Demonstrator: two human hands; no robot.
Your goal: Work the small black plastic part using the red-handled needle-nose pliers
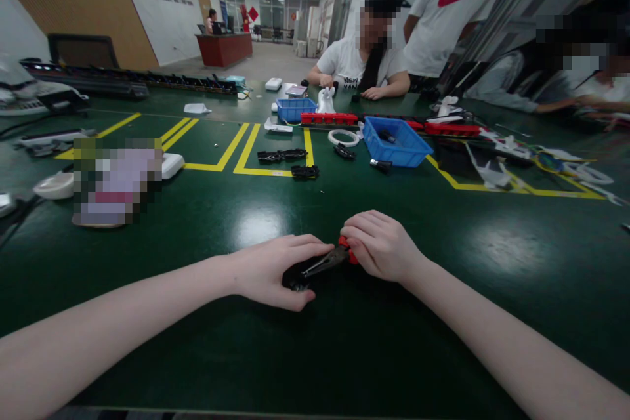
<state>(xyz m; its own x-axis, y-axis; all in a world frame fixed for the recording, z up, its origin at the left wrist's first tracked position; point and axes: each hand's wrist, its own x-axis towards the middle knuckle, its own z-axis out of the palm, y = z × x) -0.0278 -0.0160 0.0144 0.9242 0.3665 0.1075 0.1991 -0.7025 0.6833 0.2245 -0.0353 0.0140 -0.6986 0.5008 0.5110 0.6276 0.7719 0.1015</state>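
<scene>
My right hand [381,246] is closed round the red handles of a pair of needle-nose pliers [327,261]. The plier jaws point left and down, towards my left hand [278,269]. That hand curls round a small black part [298,281], thumb below and fingers above, low over the green table [216,335]. Most of the part is hidden by the hand and dark against the table, so its shape is hard to make out. The plier tips are at the part; whether they grip it I cannot tell.
Black parts [281,155] lie within yellow tape lines ahead. Beyond are a blue bin [396,143], a smaller blue bin [295,109], a white tape roll [343,138] and red strips [329,119]. A phone [118,184] stands at left. A person [364,65] sits opposite.
</scene>
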